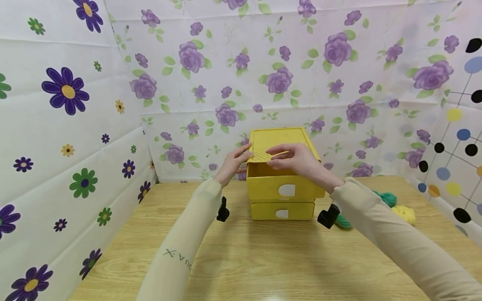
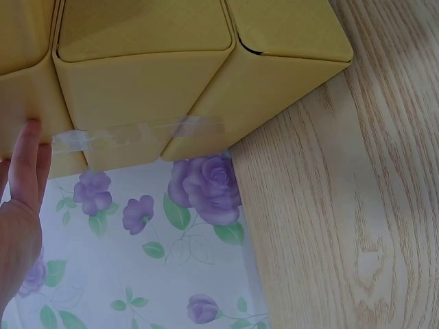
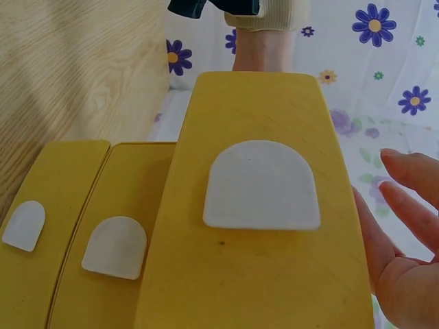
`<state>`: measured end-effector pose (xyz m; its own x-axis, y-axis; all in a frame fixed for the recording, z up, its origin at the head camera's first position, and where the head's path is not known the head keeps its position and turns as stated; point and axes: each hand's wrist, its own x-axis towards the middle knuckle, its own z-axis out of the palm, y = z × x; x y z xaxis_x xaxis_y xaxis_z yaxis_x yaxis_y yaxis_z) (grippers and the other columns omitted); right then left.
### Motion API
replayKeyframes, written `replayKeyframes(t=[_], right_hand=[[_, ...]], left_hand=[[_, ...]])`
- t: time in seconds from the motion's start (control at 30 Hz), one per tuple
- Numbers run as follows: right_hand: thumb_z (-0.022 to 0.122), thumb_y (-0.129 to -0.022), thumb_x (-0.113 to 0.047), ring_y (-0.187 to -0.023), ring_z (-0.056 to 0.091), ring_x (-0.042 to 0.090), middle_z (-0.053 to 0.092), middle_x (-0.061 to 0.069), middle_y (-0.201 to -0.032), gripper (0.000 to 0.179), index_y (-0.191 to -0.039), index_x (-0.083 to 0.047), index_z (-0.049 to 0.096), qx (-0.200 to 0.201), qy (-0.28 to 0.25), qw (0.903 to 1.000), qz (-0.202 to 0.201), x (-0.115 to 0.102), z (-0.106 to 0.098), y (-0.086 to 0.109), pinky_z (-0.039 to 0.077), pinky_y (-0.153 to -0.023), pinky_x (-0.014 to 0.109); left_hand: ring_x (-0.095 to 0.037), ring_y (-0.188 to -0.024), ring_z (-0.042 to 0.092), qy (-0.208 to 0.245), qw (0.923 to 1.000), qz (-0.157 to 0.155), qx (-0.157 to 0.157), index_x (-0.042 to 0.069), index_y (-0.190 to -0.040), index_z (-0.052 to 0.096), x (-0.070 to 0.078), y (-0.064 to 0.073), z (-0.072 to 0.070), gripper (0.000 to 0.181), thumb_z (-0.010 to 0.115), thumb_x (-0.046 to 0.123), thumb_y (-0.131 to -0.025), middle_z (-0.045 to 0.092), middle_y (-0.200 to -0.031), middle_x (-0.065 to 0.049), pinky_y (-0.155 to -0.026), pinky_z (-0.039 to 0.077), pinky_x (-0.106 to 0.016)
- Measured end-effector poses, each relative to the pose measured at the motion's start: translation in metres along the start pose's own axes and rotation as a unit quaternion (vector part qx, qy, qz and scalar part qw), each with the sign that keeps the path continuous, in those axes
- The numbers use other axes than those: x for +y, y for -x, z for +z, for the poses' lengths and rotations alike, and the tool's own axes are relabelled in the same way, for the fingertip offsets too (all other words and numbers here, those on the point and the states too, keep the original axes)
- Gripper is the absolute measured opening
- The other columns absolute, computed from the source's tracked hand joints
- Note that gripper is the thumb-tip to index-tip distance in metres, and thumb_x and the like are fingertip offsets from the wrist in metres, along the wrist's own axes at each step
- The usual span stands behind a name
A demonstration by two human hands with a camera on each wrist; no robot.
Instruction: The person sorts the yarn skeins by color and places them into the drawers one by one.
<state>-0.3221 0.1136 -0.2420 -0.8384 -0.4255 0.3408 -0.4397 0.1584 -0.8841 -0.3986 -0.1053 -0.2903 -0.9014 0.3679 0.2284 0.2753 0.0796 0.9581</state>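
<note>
A yellow drawer unit (image 1: 280, 140) stands on the wooden table, with white half-round handles (image 3: 263, 185) on its drawer fronts. Its top drawer (image 1: 263, 188) is pulled out toward me, and a dark gap shows under the lid; what lies inside is hidden. My left hand (image 1: 231, 165) rests against the unit's left side, fingertips on the wall near the top edge. In the left wrist view, straight fingers touch that yellow side. Over the front of the pulled-out drawer hovers my right hand (image 1: 295, 159), fingers loosely bent with nothing between them.
To the right of the unit lie green yarn (image 1: 388, 198) and yellow yarn (image 1: 404, 214), partly behind my right forearm. Another green bundle (image 1: 343, 222) sits closer to the unit. Flower-patterned sheets hang behind and on the left; a dotted sheet hangs on the right.
</note>
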Motion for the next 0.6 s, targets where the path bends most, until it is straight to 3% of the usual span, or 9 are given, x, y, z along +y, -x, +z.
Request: replayKeyframes(t=[0.2,0.47,0.6], right_hand=[[0.065,-0.083,-0.001,-0.094,0.058,0.030,0.050,0.024,-0.119,0.038,-0.119,0.007,0.055,-0.007,-0.033,0.9993,-0.014,-0.004,-0.008,0.007,0.049,-0.072,0.042],[0.065,-0.084,-0.007,-0.097,0.055,0.038,0.049,0.022,-0.118,0.040,-0.122,0.004,0.054,-0.006,-0.044,0.9988,-0.021,-0.003,-0.031,0.020,0.048,-0.072,0.045],[0.064,-0.085,-0.010,-0.098,0.056,0.034,0.051,0.021,-0.118,0.041,-0.124,0.002,0.053,0.010,-0.034,0.9992,-0.019,-0.008,-0.050,0.029,0.047,-0.073,0.046]], left_hand=[[-0.029,-0.123,0.034,0.003,0.9999,0.002,-0.013,0.010,-0.143,0.029,0.012,0.009,0.003,0.053,0.048,0.022,-0.095,0.020,-0.146,-0.007,-0.088,0.038,-0.046],[-0.022,-0.120,0.038,-0.012,0.9999,0.012,0.004,0.019,-0.142,0.034,-0.010,-0.003,-0.003,0.054,0.052,0.032,-0.093,0.025,-0.144,0.000,-0.086,0.041,-0.043],[-0.021,-0.120,0.039,-0.016,0.9996,0.020,0.007,0.019,-0.142,0.035,-0.012,-0.005,-0.003,0.054,0.052,0.033,-0.092,0.026,-0.144,0.000,-0.086,0.042,-0.042]])
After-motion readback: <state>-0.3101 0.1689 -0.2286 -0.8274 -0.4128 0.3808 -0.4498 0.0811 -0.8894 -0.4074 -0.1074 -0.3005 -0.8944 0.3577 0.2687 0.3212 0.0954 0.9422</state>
